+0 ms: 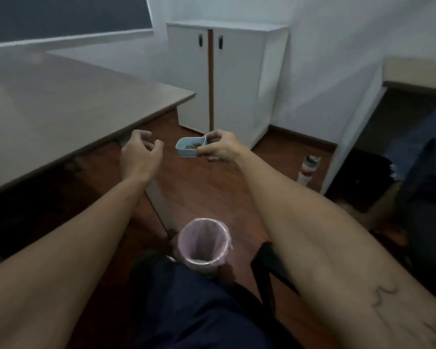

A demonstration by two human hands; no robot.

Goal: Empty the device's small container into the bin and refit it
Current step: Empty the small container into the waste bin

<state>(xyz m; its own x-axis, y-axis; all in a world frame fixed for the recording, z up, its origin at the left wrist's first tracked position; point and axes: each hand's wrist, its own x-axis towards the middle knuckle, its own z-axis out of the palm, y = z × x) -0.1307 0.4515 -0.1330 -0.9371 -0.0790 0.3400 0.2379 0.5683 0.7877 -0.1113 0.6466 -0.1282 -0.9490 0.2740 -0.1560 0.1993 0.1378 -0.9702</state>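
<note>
My right hand [219, 147] grips a small light-blue container [188, 147] by its right end, holding it level in the air above the floor; brownish shavings lie inside it. My left hand [139, 152] hovers just left of the container with its fingers curled apart and nothing in it. Down on the floor near my legs stands a small round bin [204, 244] lined with a pale pink bag, well below and nearer to me than the container. The device itself is out of view.
A grey desk [61, 102] fills the left side, its metal leg [159, 200] standing beside the bin. A white two-door cabinet [227, 79] is against the far wall. A bottle [308, 170] stands on the wooden floor at right, by another desk. A dark chair frame [264, 263] sits right of the bin.
</note>
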